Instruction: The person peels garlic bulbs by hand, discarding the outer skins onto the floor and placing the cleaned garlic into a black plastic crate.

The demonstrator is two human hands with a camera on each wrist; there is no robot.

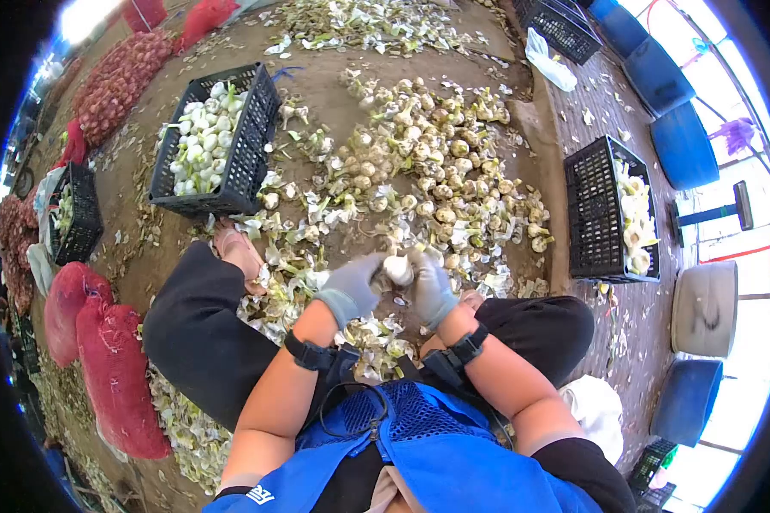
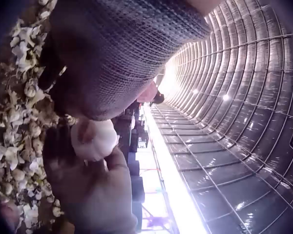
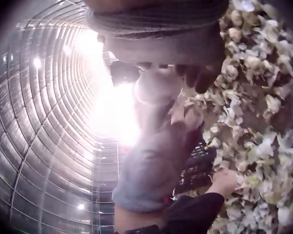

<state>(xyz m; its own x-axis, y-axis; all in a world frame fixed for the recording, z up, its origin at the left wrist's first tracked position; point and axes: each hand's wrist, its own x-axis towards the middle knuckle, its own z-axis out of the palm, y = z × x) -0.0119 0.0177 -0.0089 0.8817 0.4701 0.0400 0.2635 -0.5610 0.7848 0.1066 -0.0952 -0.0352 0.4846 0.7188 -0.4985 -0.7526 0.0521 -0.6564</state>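
Observation:
A white garlic bulb (image 1: 398,270) is between my two grey-gloved hands, above the litter of skins in front of my lap. My right hand (image 1: 432,289) grips it from the right; in the left wrist view the bulb (image 2: 94,140) shows pale and rounded, with a brownish patch. My left hand (image 1: 353,289) has its curled fingers at the bulb's left side. In the right wrist view, the left hand (image 3: 151,163) reaches up to the bulb (image 3: 157,87) from below, its fingertips right at it.
A heap of unpeeled garlic (image 1: 445,162) lies ahead, with loose skins (image 1: 376,342) around my legs. A black crate (image 1: 261,128) of white bulbs stands ahead left; another crate (image 1: 590,214) holds garlic at right. Red mesh sacks (image 1: 115,376) lie left, blue barrels (image 1: 684,145) right.

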